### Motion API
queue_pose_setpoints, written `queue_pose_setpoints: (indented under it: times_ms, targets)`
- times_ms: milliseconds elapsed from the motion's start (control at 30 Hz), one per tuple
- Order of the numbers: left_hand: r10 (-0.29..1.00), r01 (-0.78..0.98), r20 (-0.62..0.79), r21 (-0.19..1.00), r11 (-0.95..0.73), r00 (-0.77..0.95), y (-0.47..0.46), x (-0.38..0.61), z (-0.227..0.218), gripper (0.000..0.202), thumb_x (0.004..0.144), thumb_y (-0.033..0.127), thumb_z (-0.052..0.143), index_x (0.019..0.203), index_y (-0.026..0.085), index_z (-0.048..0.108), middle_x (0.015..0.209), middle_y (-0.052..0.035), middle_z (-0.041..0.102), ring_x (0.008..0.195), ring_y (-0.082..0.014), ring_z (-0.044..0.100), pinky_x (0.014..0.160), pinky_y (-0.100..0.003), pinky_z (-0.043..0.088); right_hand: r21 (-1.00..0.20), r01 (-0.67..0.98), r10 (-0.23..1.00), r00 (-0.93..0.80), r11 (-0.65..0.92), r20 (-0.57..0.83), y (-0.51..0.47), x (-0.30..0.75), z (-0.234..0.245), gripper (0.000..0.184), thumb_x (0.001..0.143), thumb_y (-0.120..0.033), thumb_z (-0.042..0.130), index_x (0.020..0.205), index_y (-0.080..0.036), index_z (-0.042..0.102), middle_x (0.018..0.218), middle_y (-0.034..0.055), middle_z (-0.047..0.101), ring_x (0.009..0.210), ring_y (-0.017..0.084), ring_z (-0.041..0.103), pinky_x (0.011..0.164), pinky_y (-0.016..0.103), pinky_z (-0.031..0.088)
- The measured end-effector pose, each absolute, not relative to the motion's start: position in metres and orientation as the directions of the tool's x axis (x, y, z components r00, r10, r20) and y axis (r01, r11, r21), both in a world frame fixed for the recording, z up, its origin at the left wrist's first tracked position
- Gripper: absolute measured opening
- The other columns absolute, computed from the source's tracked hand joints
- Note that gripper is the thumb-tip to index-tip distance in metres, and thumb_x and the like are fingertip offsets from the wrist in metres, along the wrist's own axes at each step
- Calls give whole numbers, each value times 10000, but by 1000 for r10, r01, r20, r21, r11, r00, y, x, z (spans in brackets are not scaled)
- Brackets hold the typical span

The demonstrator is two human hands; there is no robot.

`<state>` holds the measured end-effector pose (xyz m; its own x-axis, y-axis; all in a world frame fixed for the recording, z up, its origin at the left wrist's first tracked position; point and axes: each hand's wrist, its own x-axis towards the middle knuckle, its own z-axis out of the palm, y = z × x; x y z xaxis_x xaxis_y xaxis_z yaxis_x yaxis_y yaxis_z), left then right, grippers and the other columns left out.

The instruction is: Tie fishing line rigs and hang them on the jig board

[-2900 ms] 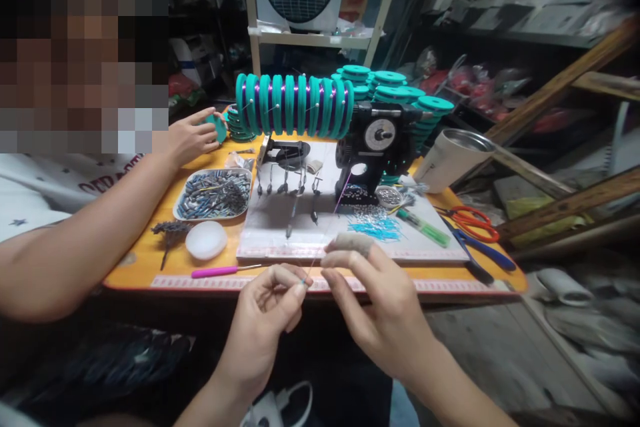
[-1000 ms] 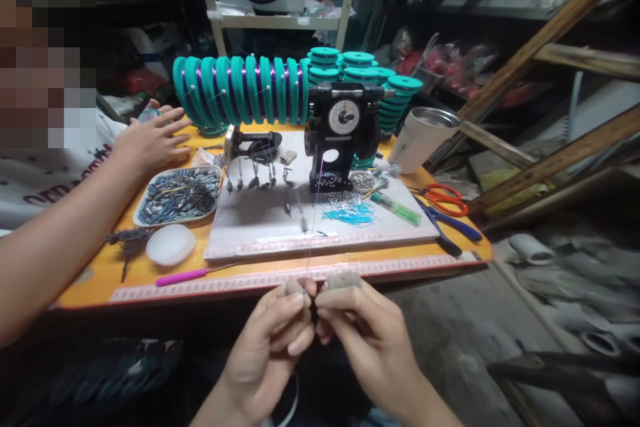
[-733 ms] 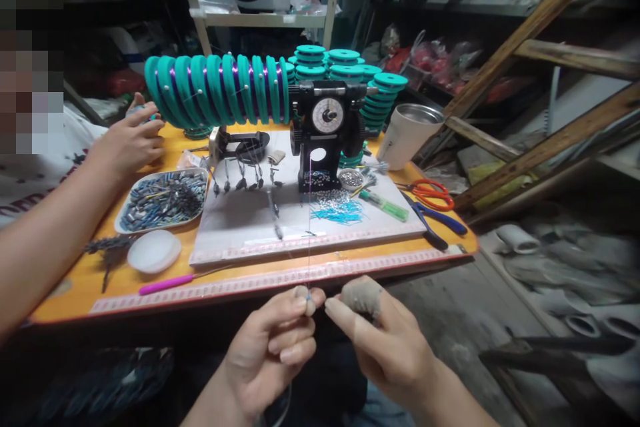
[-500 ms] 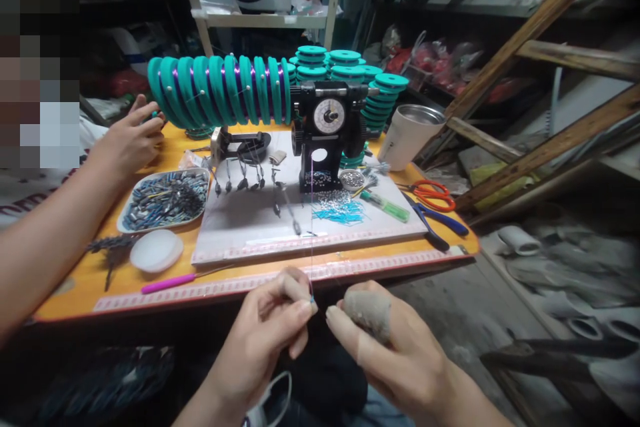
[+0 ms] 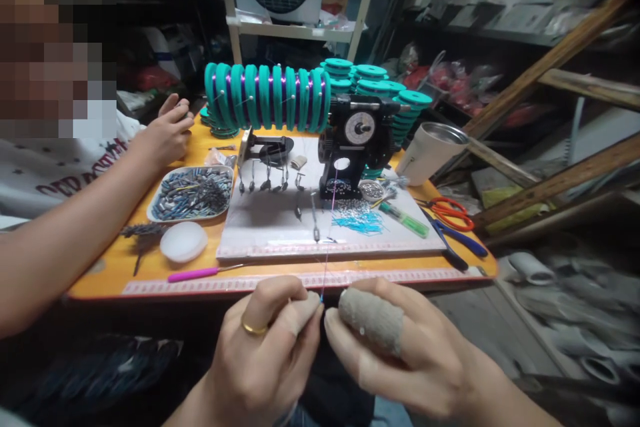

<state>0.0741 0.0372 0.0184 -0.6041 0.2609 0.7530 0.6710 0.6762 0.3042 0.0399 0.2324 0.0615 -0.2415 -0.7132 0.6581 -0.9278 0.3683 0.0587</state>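
My left hand, with a gold ring on one finger, is closed in a pinch on a thin purple line. The line runs tautly down from the black winding machine to a tiny blue piece at my left fingertips. Close on the right, my right hand is closed too, its thumb near the blue piece. Grey wrapping covers its index finger. Whatever that hand pinches is too small or hidden to make out.
Teal spools wound with purple line sit on the machine's shaft. On the orange table are a tray of swivels, a white lid, a pink-handled hook, blue pliers and a cup. A co-worker's arm reaches in from the left.
The view has shifted, so the table and machine appear farther right. My left hand has turned, showing its ring, and the line now slants. The two hands are closer together.
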Motion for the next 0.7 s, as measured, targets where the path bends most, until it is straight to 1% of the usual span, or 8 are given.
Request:
queue_pose_setpoints:
  times_ms: [67, 133, 233, 300, 467, 600, 667, 700]
  targets:
    - [271, 672, 762, 273, 688, -587, 33, 74, 20, 232, 822, 40, 624, 1031, 130, 579, 1013, -46, 501, 832, -53, 608, 750, -148, 538, 12, -939, -720, -254, 343, 646, 228, 37, 63, 157, 914, -115, 562, 974, -193, 684, 724, 25, 575, 718, 133, 565, 625, 252, 489]
    - [266, 668, 763, 275, 692, -589, 30, 73, 22, 241, 811, 40, 638, 1022, 139, 577, 1009, -48, 512, 832, -64, 609, 754, -164, 545, -109, -940, -713, -317, 323, 625, 223, 32, 63, 150, 939, -125, 535, 962, -189, 668, 763, 29, 568, 742, 123, 553, 667, 242, 502]
    - [232, 669, 765, 321, 671, -600, 26, 71, 22, 244, 802, 18, 636, 996, 152, 574, 1008, -44, 520, 873, -65, 637, 821, -157, 555, -354, -890, -699, -447, 286, 559, 214, 24, 65, 190, 958, -87, 457, 1010, -170, 620, 1006, 64, 588, 945, 123, 575, 831, 238, 531]
    - [207, 666, 769, 346, 661, -605, 23, 69, 21, 254, 803, 8, 630, 1006, 153, 583, 1007, -42, 523, 842, -46, 648, 813, -139, 556, -441, -860, -710, -477, 255, 518, 208, 18, 67, 216, 947, -48, 425, 1033, -160, 589, 1109, 72, 558, 1028, 105, 563, 873, 207, 523]
    - [239, 652, 798, 235, 721, -553, 20, 63, 16, 251, 795, 56, 661, 1018, 162, 617, 954, -55, 632, 813, -94, 691, 778, -188, 577, -458, -828, -697, -535, 322, 477, 195, 9, 69, 171, 916, -45, 416, 943, -153, 545, 965, 70, 535, 872, 111, 497, 728, 194, 457]
    - [369, 711, 810, 82, 699, -456, 21, 59, 18, 154, 797, 58, 645, 913, 157, 629, 887, -70, 734, 768, -131, 718, 726, -214, 575, -445, -790, -658, -605, 423, 449, 192, 10, 65, 148, 906, -54, 427, 898, -150, 539, 862, 50, 497, 767, 113, 472, 646, 202, 397]
    - [398, 746, 787, 116, 655, -472, 21, 59, 19, 160, 782, 30, 644, 891, 147, 624, 897, -75, 747, 779, -137, 721, 722, -213, 568, -423, -787, -637, -614, 449, 466, 194, 13, 61, 137, 926, -66, 434, 913, -148, 543, 855, 45, 492, 749, 108, 479, 641, 204, 408]
    - [373, 747, 757, 219, 628, -536, 21, 59, 19, 152, 783, 23, 637, 872, 144, 620, 906, -72, 743, 801, -132, 717, 732, -205, 563, -403, -799, -632, -600, 446, 491, 195, 14, 59, 139, 939, -69, 432, 967, -145, 545, 899, 57, 511, 783, 112, 500, 664, 208, 433]
